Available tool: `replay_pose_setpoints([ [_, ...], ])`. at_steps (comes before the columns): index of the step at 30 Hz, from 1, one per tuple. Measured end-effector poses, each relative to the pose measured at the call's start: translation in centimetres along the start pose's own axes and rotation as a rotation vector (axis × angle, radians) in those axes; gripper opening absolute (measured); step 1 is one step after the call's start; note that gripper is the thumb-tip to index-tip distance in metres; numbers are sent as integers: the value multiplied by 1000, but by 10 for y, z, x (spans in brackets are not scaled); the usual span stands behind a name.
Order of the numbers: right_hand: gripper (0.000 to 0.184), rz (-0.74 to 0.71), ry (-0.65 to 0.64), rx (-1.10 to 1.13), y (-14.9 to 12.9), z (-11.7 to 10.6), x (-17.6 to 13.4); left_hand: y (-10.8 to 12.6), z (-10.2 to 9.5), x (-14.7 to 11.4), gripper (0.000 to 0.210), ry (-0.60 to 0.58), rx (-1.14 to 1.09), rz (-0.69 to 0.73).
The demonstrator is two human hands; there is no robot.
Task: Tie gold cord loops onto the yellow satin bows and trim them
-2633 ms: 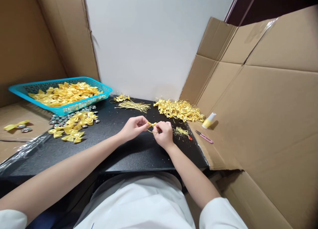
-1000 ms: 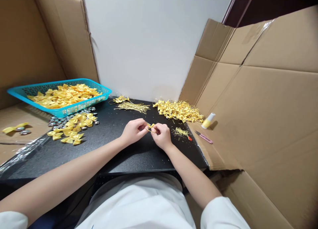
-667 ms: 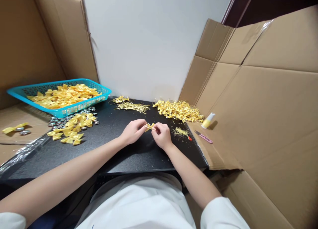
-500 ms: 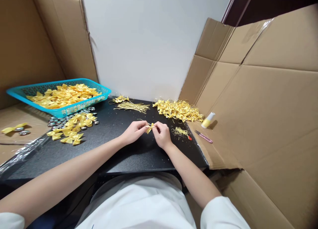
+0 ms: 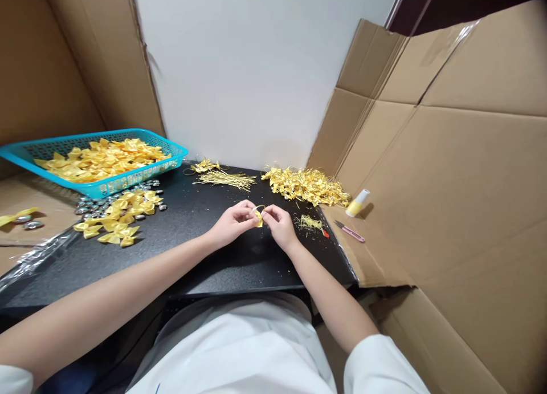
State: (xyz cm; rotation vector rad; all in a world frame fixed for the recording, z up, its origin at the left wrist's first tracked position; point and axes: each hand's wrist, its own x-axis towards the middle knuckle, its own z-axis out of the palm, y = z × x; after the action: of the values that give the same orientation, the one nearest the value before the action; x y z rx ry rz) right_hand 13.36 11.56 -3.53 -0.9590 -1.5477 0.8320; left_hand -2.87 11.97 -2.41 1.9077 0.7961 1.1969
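Observation:
Over the middle of the black table (image 5: 205,271), my left hand (image 5: 235,223) pinches a small yellow ribbon bow (image 5: 259,218). My right hand (image 5: 278,226) grips a thin gold cord (image 5: 258,207), which arches in a loop above the bow between both hands. Fingers cover much of the bow. Behind my hands lies a bundle of straight gold cords (image 5: 228,179). A heap of bows with cords on them (image 5: 305,186) is beyond my right hand, and yellow thread scraps (image 5: 311,223) lie beside it.
At the left stands a blue basket (image 5: 96,189) full of yellow bows; loose bows (image 5: 117,234) and silver metal buttons (image 5: 88,206) lie before it. Pink thread snips (image 5: 351,232) and a yellow thread spool (image 5: 358,203) rest on cardboard at right. Cardboard walls (image 5: 470,171) flank the table.
The cord, earlier stretched across the bow between my fingers, now curves up into a loop. My hands stay close together, and the view has shifted slightly.

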Motion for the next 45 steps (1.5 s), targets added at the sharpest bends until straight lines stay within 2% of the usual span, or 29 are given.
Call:
replay_pose_setpoints([
  [3,18,78,-88,103,1,1,1,2,-3,-2,28,15,109,108],
  [6,20,122,-133,112,2,0,3,2,-4,-3,29,-59,126,109],
  [8,21,137,-161,51,3,-5,4,1,-4,-2,28,-79,112,81],
  [10,21,131,-167,-88,3,-20,2,-1,-3,-2,27,-55,94,51],
  [12,20,82,-114,-293,1,-49,-3,-3,-2,-1,27,-32,82,24],
  [15,22,-14,58,-695,2,-111,-21,-4,0,-1,28,-45,49,-14],
  [17,27,16,159,-989,6,-155,-38,-5,1,-2,28,-58,33,-43],
  [19,37,112,194,-1194,12,-192,-57,-7,3,-2,29,-66,25,-71],
  [21,46,216,214,-1316,19,-217,-72,-9,4,-3,30,-80,17,-95],
  [24,44,269,192,-1357,26,-232,-82,-11,6,-3,30,-111,4,-126],
  [28,44,269,171,-1332,32,-235,-73,-11,6,-4,30,-138,-30,-156],
  [31,44,334,226,-1212,33,-237,-63,-10,6,-5,29,-128,-69,-182],
  [33,41,377,270,-1108,27,-234,-57,-10,5,-5,28,-115,-98,-208],
  [35,39,343,276,-1030,15,-223,-51,-8,3,-3,28,-97,-128,-228],
  [37,38,252,229,-949,-2,-200,-43,-6,2,-1,27,-80,-149,-234],
  [41,32,57,61,-756,-28,-132,-21,-3,-2,6,22,-69,-139,-226],
  [45,24,-169,-84,-606,-24,-74,6,-13,-7,17,21,-71,-118,-225],
])
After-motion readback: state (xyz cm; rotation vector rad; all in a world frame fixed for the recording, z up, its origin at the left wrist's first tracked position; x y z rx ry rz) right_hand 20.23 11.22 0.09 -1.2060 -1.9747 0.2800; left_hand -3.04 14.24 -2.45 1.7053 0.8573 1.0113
